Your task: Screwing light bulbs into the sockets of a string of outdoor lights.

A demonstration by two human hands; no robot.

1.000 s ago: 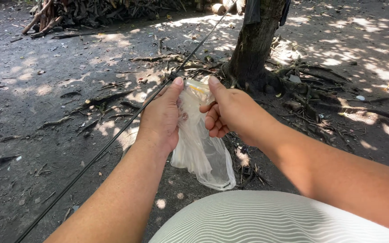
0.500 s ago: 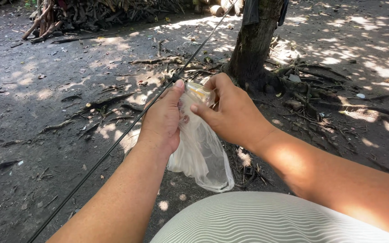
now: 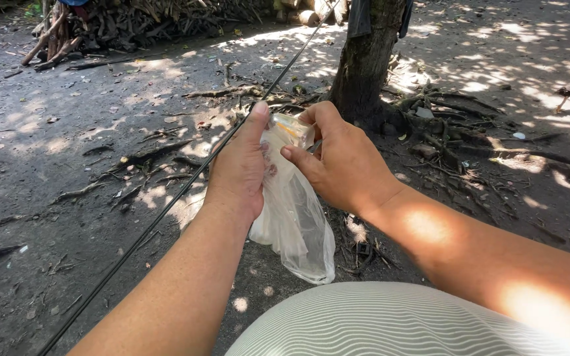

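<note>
Left hand (image 3: pixel 242 168): I am seeing it gripping the upper left side of the bag (image 3: pixel 295 217), thumb pointing up, the other fingers curling behind the plastic and clamping on it.
Right hand (image 3: pixel 338 161): I am seeing it pinching the bag's top from the right, thumb and fingers closing on the plastic near the mouth.
Bag: clear thin plastic, hanging down between both hands, its lower end dangling just above my lap (image 3: pixel 390 323); something pale with an orange patch is sitting at its top, too small for me to tell what.
Line (image 3: pixel 166 211): a dark thin line is running diagonally from the lower left edge of the ground (image 3: pixel 54 171) up past the left hand toward the trunk (image 3: pixel 364 66).
Surroundings: bare soil with sticks and roots is lying around the trunk; a wood pile (image 3: pixel 133 23) is sitting at the far edge.
</note>
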